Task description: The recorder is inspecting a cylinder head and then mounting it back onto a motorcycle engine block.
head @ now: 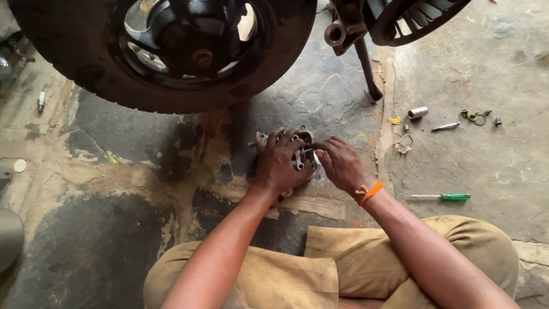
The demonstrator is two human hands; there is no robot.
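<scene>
A grey metal engine part (302, 150) lies on the stone floor in front of my knees. My left hand (278, 163) is spread over its top and left side, fingers curled onto it. My right hand (341, 162), with an orange band at the wrist, pinches a small metal piece at the part's right edge. Most of the part is hidden under both hands.
A motorcycle wheel (171, 51) stands just beyond, with a side stand (366, 66) to its right. A green-handled screwdriver (443, 197) lies right of my right arm. A metal sleeve (418, 113), a pin (445, 126) and several small fasteners (477, 117) lie far right.
</scene>
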